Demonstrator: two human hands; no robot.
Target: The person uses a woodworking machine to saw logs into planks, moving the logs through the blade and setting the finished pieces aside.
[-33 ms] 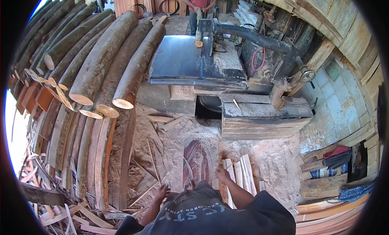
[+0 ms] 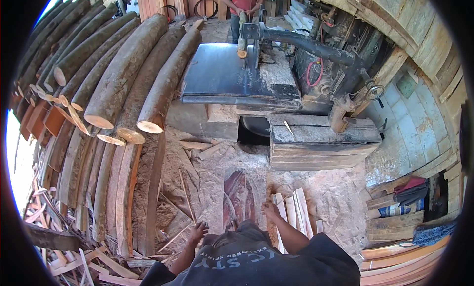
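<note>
My left hand [image 2: 199, 231] hangs low beside my body, its fingers loosely bent and apart, with nothing visible in it. A thin wood strip [image 2: 186, 194] lies on the ground just beyond it. My right hand [image 2: 269, 210] is held out in front, fingers loosely apart and seemingly holding nothing. Pale sawn boards [image 2: 298, 207] lie close to its right; I cannot tell whether it touches them. Between my hands is a dark reddish panel [image 2: 239, 192] dusted with sawdust. Ahead, a log [image 2: 242, 41] rests on the dark metal saw table [image 2: 217, 71].
Across the table a person in a red shirt [image 2: 244, 0] holds the log's far end. Stacked logs [image 2: 131, 69] fill the left side. A wooden box [image 2: 321, 143] and machine arm [image 2: 311, 44] stand ahead right. Wood offcuts [image 2: 84, 264] lie at lower left.
</note>
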